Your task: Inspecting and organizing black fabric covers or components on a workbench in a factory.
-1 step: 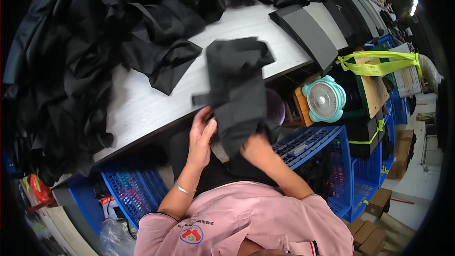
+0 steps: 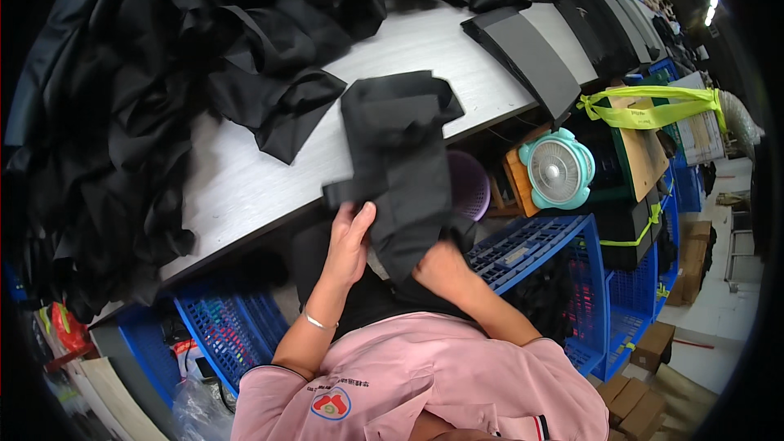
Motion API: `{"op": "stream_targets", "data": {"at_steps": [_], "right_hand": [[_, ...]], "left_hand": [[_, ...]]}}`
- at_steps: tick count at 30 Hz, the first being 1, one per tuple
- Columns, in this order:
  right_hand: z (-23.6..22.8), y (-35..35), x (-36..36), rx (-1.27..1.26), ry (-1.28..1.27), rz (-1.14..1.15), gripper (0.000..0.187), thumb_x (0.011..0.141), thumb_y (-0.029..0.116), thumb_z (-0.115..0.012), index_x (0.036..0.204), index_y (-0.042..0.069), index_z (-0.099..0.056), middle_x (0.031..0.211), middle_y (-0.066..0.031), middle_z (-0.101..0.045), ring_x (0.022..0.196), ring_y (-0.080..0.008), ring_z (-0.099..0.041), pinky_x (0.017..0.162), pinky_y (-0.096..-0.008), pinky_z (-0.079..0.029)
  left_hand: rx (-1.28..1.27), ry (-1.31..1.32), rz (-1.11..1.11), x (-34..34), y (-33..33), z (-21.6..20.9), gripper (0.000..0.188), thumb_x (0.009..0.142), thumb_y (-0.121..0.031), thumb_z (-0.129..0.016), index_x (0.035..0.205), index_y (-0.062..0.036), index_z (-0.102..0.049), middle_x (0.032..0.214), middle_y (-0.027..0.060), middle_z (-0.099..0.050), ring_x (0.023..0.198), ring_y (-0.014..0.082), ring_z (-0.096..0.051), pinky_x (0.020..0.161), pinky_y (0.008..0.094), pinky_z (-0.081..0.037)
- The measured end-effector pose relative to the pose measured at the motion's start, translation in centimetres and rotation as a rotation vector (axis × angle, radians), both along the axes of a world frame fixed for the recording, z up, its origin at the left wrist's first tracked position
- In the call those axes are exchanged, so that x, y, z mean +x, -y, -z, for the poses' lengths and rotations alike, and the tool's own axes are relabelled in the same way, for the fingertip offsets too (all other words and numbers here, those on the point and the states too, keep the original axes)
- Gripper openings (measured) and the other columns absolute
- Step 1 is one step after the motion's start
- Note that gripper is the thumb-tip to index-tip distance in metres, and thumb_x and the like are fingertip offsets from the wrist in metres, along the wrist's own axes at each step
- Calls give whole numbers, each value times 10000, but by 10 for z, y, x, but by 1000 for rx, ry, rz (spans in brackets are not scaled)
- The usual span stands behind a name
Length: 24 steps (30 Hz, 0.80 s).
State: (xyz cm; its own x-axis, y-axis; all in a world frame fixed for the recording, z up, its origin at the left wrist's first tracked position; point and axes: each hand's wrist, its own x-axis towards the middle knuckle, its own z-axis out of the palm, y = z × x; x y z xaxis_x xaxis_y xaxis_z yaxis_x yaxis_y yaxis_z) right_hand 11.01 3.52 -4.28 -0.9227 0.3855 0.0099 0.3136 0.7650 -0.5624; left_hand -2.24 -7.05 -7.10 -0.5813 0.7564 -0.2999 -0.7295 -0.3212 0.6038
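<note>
A black sewn fabric piece [image 2: 402, 155] spans from the pale table [image 2: 237, 188] down over its front edge toward my lap. Its far end is folded over and a short strap-like tab sticks out at its left side. My left hand [image 2: 351, 243] grips the left edge just below that tab, thumb up, fingers partly behind the cloth. At the lower right corner my right hand [image 2: 443, 268] is closed on the fabric, knuckles up. What lies under the right fingers is hidden.
Black fabric heaps [image 2: 278, 106] cover the table's left and far side. Grey-black flat panels [image 2: 531, 61] lie at the right. Beside me stand blue plastic crates [image 2: 596, 278], a purple basket [image 2: 469, 185] and a turquoise fan [image 2: 559, 170]. Another blue crate [image 2: 224, 327] is at my left.
The fabric piece has shifted slightly left and nearer to me, its far end lower. Both hands have come down a little, still holding it.
</note>
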Motion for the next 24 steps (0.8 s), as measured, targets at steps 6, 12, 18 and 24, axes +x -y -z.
{"op": "stream_targets", "data": {"at_steps": [6, 12, 18, 24], "right_hand": [[-76, -10, 60, -854, -397, 85, 119, 947, 1, -625, 955, -73, -718, 921, -134, -742, 792, -184, -738, 718, -309, -584], [-58, -63, 62, -574, -96, 673, 197, 970, 175, -679, 975, -14, -734, 862, -28, -713, 770, -86, -639, 704, -233, -509], [-34, -49, 64, -1440, -561, 703, 287, 859, 99, -788, 1114, -7, -707, 1041, -49, -741, 926, -135, -691, 885, -298, -539], [-31, -63, 53, -1384, -559, 742, 403, 822, 39, -791, 1203, -3, -667, 1082, -62, -734, 952, -182, -704, 914, -322, -558]], "left_hand": [[-102, -16, 200, 3, -13, 13, 484, 975, -79, -675, 1418, -15, -491, 1285, 60, -609, 1181, 157, -575, 1055, 309, -440], [-59, -189, 351, 20, 0, 18, 615, 959, -22, -682, 1511, -30, -412, 1302, 14, -580, 1213, 113, -533, 1103, 302, -377], [12, 185, 473, 22, 1, 37, 481, 867, 52, -722, 1315, -79, -606, 1312, -8, -591, 1150, 116, -579, 1008, 275, -456], [111, 20, 467, 27, -14, 5, 492, 846, 47, -718, 1311, -48, -589, 1370, 53, -561, 1184, 151, -585, 999, 303, -491]]}}
